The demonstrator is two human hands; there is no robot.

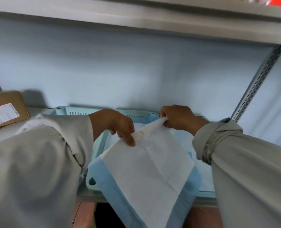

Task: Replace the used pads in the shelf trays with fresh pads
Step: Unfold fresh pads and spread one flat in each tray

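Both hands worked over a pale green tray that sat on the shelf, and each held the same pad, white on its face with a blue border; the left hand had its grip closed on the pad's upper edge, thumb and forefinger pinching the sheet near its middle, while the right hand had its grip bunched tight round the far corner, close to the tray's back wall; holding it at two spread points probably kept the thin sheet taut and open, so it could be drawn along the tray rather than crumpling; the pad's near end hung over the tray's front rim and below the shelf edge, so it lay only partly in the tray; whether it was a used pad coming out or a fresh one going in could not be told, though a second blue-edged layer lay flat in the tray beneath it; counted, there were two hands, one lifted pad, one layer under it, one tray clearly seen, and one cardboard box with a label, standing well apart at the left of the shelf.
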